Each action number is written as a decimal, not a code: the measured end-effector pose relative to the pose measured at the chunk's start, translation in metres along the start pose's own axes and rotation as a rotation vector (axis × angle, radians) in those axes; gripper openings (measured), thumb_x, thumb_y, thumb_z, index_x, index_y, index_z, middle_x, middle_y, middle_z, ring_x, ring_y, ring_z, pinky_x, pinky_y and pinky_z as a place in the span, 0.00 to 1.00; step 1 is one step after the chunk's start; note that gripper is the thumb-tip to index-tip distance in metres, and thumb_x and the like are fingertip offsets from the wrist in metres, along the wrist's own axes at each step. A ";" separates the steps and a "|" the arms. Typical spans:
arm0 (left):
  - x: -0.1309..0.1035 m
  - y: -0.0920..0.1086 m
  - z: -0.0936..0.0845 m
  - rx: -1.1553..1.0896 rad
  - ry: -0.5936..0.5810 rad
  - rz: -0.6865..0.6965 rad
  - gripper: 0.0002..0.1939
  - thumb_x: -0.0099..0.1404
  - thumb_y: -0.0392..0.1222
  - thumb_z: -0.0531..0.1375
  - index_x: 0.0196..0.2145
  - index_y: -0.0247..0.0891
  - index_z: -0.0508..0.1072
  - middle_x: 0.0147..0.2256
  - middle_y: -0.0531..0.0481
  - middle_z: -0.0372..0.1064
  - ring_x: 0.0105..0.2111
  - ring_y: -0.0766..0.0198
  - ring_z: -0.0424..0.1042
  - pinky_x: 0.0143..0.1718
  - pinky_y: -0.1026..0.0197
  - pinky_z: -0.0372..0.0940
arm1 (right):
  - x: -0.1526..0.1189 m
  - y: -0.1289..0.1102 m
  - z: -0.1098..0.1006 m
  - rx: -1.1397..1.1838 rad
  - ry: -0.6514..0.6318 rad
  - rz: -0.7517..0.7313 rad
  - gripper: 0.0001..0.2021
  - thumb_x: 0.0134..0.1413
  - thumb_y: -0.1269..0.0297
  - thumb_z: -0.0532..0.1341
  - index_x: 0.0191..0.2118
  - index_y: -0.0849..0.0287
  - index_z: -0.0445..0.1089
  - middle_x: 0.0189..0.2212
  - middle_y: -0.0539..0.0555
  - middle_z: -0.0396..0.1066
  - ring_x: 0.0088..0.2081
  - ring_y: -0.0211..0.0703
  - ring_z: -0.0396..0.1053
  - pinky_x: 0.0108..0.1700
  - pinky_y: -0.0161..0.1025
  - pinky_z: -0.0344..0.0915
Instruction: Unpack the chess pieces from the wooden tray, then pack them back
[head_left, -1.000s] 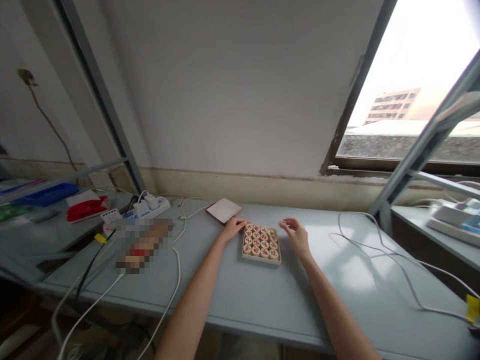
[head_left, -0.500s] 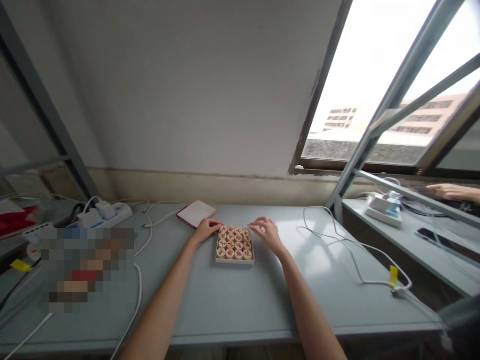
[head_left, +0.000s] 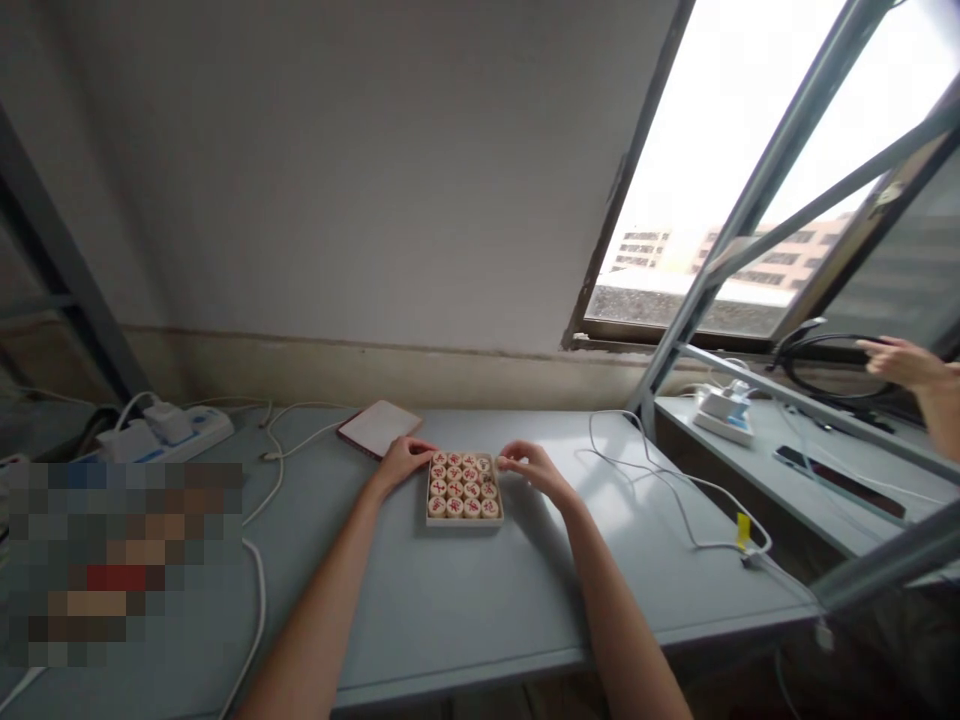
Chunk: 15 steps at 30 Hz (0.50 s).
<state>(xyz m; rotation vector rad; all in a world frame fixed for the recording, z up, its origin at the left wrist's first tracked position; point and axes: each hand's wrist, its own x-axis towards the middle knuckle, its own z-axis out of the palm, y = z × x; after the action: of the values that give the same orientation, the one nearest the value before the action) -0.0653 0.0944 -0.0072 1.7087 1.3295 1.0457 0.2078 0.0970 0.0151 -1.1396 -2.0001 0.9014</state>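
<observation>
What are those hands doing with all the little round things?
A person has both hands up at an open white box on the desk. Rows of round pieces with red marks sit inside it. The left hand is at the box's far left corner, and the right hand is by its far right side; whether its fingers pinch a piece is too small to tell. A flat pale panel lies behind the left hand.
</observation>
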 end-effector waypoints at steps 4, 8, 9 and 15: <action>0.001 -0.002 0.000 -0.015 0.009 0.006 0.17 0.49 0.46 0.57 0.31 0.31 0.76 0.30 0.43 0.74 0.32 0.59 0.71 0.33 0.63 0.63 | -0.005 0.017 -0.005 -0.081 0.043 0.118 0.14 0.42 0.53 0.60 0.28 0.59 0.65 0.26 0.50 0.68 0.27 0.37 0.63 0.30 0.35 0.58; 0.002 -0.006 0.001 -0.012 0.027 0.021 0.17 0.48 0.46 0.57 0.31 0.31 0.76 0.29 0.44 0.74 0.30 0.59 0.71 0.32 0.62 0.63 | -0.006 0.026 0.002 -0.419 0.309 0.099 0.13 0.44 0.53 0.58 0.26 0.58 0.64 0.27 0.50 0.64 0.30 0.39 0.61 0.33 0.36 0.57; 0.002 -0.007 0.001 -0.011 0.031 0.024 0.17 0.48 0.47 0.57 0.31 0.31 0.76 0.29 0.44 0.74 0.30 0.59 0.71 0.33 0.62 0.63 | -0.006 0.025 0.004 -0.449 0.346 0.078 0.13 0.45 0.52 0.57 0.26 0.58 0.65 0.27 0.51 0.64 0.31 0.40 0.61 0.34 0.37 0.57; 0.003 -0.009 0.001 -0.040 0.047 0.030 0.16 0.48 0.46 0.58 0.29 0.30 0.76 0.29 0.43 0.74 0.31 0.59 0.71 0.33 0.62 0.63 | -0.013 -0.002 0.008 -0.214 0.121 -0.038 0.17 0.50 0.51 0.54 0.31 0.59 0.71 0.32 0.53 0.63 0.36 0.41 0.62 0.40 0.38 0.58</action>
<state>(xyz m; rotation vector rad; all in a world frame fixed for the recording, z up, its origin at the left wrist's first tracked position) -0.0675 0.0988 -0.0153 1.6885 1.3076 1.1288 0.2054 0.0825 0.0097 -1.2373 -2.0471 0.5953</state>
